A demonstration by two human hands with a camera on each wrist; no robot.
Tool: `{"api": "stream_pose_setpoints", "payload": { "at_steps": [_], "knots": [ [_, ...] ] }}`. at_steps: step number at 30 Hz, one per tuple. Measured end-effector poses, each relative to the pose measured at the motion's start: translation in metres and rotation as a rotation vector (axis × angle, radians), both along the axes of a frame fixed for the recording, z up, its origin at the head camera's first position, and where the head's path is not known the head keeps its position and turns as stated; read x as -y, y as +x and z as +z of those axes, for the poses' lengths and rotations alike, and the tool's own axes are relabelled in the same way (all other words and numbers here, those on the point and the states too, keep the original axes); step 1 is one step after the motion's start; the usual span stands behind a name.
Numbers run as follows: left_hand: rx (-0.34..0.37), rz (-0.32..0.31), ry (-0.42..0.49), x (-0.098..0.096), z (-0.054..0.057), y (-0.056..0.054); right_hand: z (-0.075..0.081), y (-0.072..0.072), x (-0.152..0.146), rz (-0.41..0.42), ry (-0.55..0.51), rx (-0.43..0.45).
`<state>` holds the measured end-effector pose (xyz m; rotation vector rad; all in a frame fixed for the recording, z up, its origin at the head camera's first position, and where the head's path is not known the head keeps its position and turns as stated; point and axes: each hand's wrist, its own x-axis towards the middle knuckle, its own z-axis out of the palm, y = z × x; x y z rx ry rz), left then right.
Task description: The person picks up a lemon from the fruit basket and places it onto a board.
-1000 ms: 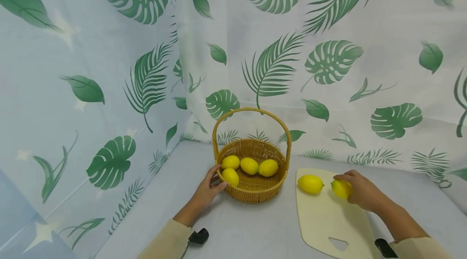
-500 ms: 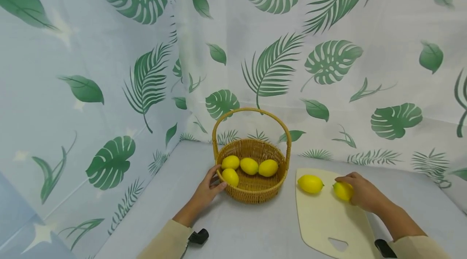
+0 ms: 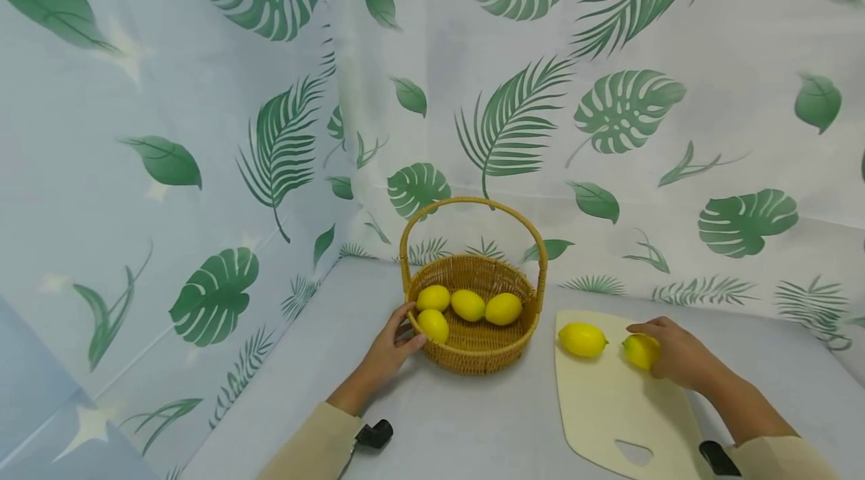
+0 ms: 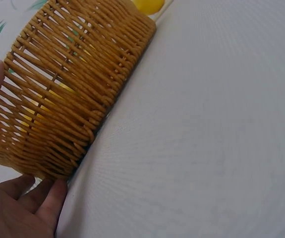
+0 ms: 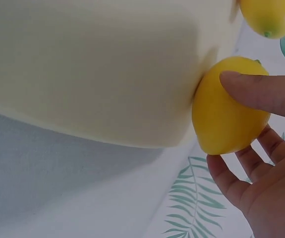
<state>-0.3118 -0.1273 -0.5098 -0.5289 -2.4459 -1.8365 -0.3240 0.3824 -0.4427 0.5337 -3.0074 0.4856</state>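
Observation:
My left hand (image 3: 384, 354) holds the left side of a round wicker basket (image 3: 476, 363) with a tall arched handle. In the left wrist view its thumb lies at the rim and its fingers (image 4: 50, 201) reach round the woven side. Several yellow lemons (image 3: 468, 306) lie inside the basket. On the right, my right hand (image 3: 685, 358) grips a lemon (image 5: 231, 111) on the cream cutting board (image 3: 618, 405), thumb on one side and fingers on the other. A second lemon (image 3: 583, 339) lies on the board just left of it.
The basket and board stand side by side on a white-covered table (image 3: 466, 427), with a gap between them. Behind and to the left hang white curtains (image 3: 432, 134) printed with green leaves. The board has a cut-out handle hole near its front.
The head view has shifted slightly, so everything sits a little further right. My right hand and its lemon have moved slightly toward me on the board. My left hand stays on the basket.

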Motion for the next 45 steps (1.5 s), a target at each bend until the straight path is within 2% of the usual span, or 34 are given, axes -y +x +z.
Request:
{"api": "stream_pose_setpoints", "payload": {
  "at_steps": [2,9,20,24,30,33,38,45],
  "knots": [
    [0.002,-0.006,-0.001,-0.001,0.004,0.002,0.001,0.000,0.000,-0.011,0.003,0.005],
    [0.008,-0.037,-0.006,-0.002,0.031,0.020,0.005,-0.001,0.001,-0.024,0.009,0.019],
    [0.019,-0.042,-0.020,-0.001,0.035,0.022,0.010,-0.002,0.006,-0.023,0.008,-0.004],
    [0.018,-0.046,-0.025,-0.001,0.034,0.020,0.010,-0.003,0.006,-0.042,0.008,0.007],
    [0.007,-0.018,-0.001,-0.001,0.011,0.006,0.012,-0.004,0.007,-0.052,0.000,0.020],
    [-0.004,0.003,-0.005,-0.001,0.002,0.002,0.014,-0.003,0.009,-0.008,0.014,-0.017],
    [-0.007,0.013,-0.008,-0.001,-0.001,-0.001,0.019,-0.001,0.015,0.071,0.076,-0.060],
    [-0.019,0.019,-0.019,-0.001,-0.002,-0.002,0.034,0.010,0.039,0.116,0.111,-0.050]
  ]
}}
